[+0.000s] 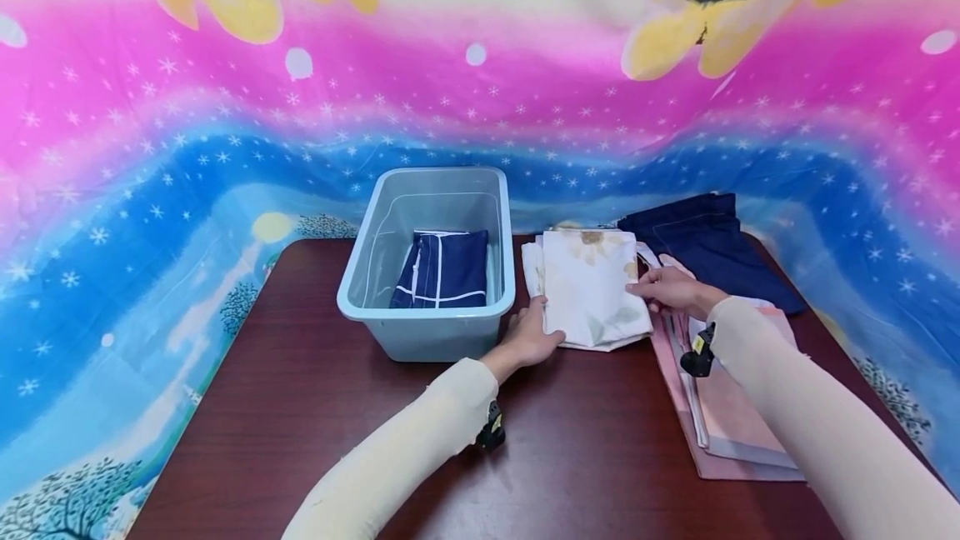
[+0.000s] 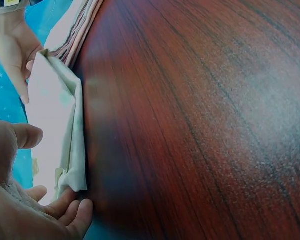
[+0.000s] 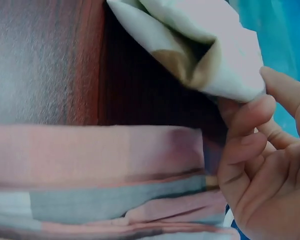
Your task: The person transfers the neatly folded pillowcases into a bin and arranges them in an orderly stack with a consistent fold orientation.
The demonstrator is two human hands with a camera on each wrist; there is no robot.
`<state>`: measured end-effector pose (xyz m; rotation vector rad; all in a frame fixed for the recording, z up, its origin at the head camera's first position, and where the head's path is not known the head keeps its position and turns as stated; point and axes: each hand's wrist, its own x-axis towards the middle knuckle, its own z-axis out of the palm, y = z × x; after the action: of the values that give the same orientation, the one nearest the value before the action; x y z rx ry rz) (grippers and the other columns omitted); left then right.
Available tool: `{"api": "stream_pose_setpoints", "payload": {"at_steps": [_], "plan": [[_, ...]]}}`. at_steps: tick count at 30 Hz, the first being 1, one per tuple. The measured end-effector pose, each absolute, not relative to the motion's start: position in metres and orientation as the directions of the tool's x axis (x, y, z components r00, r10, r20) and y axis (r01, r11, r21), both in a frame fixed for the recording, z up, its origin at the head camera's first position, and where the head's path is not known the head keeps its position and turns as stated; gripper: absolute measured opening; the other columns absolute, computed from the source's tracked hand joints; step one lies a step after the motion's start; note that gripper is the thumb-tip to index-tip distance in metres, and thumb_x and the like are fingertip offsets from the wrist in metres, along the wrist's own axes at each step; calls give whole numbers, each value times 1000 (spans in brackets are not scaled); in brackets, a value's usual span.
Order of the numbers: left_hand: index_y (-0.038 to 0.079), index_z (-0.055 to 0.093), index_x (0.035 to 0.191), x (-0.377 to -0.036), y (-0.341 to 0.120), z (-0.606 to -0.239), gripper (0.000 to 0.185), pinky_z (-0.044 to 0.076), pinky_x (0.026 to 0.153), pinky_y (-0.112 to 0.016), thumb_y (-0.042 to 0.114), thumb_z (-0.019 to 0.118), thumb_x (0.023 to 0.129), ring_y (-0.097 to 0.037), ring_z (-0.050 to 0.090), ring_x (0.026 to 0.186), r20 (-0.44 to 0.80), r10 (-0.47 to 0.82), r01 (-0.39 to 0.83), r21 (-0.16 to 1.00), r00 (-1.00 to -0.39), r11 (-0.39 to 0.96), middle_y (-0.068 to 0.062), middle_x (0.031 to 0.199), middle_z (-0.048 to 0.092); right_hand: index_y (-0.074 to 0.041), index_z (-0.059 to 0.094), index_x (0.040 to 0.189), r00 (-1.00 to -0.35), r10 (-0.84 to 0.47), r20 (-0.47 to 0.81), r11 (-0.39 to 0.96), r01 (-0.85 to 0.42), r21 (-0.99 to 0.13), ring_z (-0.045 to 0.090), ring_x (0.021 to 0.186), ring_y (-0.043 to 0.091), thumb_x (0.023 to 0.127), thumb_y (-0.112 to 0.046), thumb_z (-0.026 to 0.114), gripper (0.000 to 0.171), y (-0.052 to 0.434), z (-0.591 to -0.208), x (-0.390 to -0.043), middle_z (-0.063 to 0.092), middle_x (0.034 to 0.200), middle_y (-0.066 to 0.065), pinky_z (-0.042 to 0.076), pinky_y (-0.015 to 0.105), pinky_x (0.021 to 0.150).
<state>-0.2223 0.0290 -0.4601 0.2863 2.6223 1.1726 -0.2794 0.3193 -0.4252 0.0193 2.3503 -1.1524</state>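
Note:
A folded white cloth [image 1: 592, 286] with faded floral print lies on the dark wooden table [image 1: 315, 407], right of the bin. My left hand [image 1: 542, 325] holds its near left edge, fingers tucked under the corner and thumb above, as the left wrist view shows on the cloth [image 2: 55, 120] and my left hand [image 2: 45, 175]. My right hand [image 1: 643, 290] pinches the right edge. In the right wrist view its fingers curl under the cloth's folded corner [image 3: 190, 40] with the thumb of my right hand [image 3: 262, 95] on top.
A light blue plastic bin [image 1: 423, 315] stands at the table's middle back and holds a folded navy cloth [image 1: 444, 269] with white lines. A stack of pink folded cloths [image 1: 731, 415] lies under my right forearm. A dark navy garment [image 1: 705, 244] lies at the back right.

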Motion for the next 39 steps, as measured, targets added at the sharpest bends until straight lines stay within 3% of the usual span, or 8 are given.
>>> {"api": "stream_pose_setpoints", "payload": {"at_steps": [3, 7, 13, 20, 24, 28, 34, 39], "plan": [[9, 36, 153, -223, 28, -461, 68, 42, 112, -47, 27, 66, 95, -36, 45, 136, -146, 276, 75, 750, -950, 657, -21, 143, 53, 3, 50, 121, -871, -189, -453, 637, 243, -732, 51, 60, 6, 102, -29, 61, 39, 320, -428, -278, 54, 67, -6, 43, 24, 57], [10, 36, 154, -222, 28, -461, 67, 42, 113, -47, 27, 65, 96, -36, 45, 136, -159, 270, 57, 759, -950, 649, -21, 143, 51, 6, 21, 154, -871, -185, -455, 616, 259, -744, 54, 59, 4, 101, -22, 62, 73, 322, -433, -276, 57, 66, -5, 45, 23, 56], [8, 38, 151, -224, 32, -460, 65, 41, 114, -46, 28, 64, 95, -33, 45, 137, -185, 234, -8, 800, -955, 599, -22, 146, 47, 4, 4, 160, -873, -191, -450, 589, 265, -764, 56, 59, 4, 100, -16, 61, 85, 323, -440, -274, 58, 65, -5, 49, 21, 57], [1, 30, 153, -229, 38, -455, 72, 40, 114, -41, 24, 64, 94, -27, 45, 140, -278, 143, -233, 935, -950, 268, -19, 157, 40, 5, 1, 159, -869, -207, -450, 546, 279, -790, 55, 61, 4, 100, -13, 59, 85, 324, -442, -275, 56, 68, -4, 52, 22, 60], [2, 27, 154, -230, 38, -454, 75, 49, 79, -30, 28, 64, 93, -17, 61, 94, -350, 111, -329, 929, -930, 170, -11, 120, 63, 3, -1, 160, -850, -231, -473, 523, 301, -797, 54, 59, 5, 102, -18, 57, 85, 327, -440, -274, 56, 68, -4, 52, 23, 61], [-1, 39, 144, -231, 38, -458, 66, 40, 56, -23, 29, 64, 92, -11, 51, 63, -383, 114, -366, 919, -917, 145, 0, 78, 57, 0, -5, 161, -810, -263, -524, 519, 339, -784, 51, 57, 5, 105, -31, 55, 88, 332, -440, -272, 53, 67, -6, 49, 24, 61], [-1, 59, 130, -231, 34, -463, 44, 55, 71, -27, 25, 64, 94, -13, 63, 78, -361, 190, -322, 924, -913, 207, -3, 93, 66, -1, -7, 161, -773, -283, -567, 571, 339, -748, 50, 58, 7, 104, -41, 55, 93, 338, -440, -267, 52, 67, -6, 47, 24, 58], [-3, 41, 150, -232, 31, -467, 67, 54, 99, -36, 20, 68, 93, -25, 64, 120, -343, 205, -286, 921, -917, 266, -19, 140, 59, -3, -7, 162, -781, -301, -547, 564, 317, -762, 53, 62, 8, 102, -39, 58, 95, 339, -440, -263, 56, 70, -4, 50, 25, 63]]}}
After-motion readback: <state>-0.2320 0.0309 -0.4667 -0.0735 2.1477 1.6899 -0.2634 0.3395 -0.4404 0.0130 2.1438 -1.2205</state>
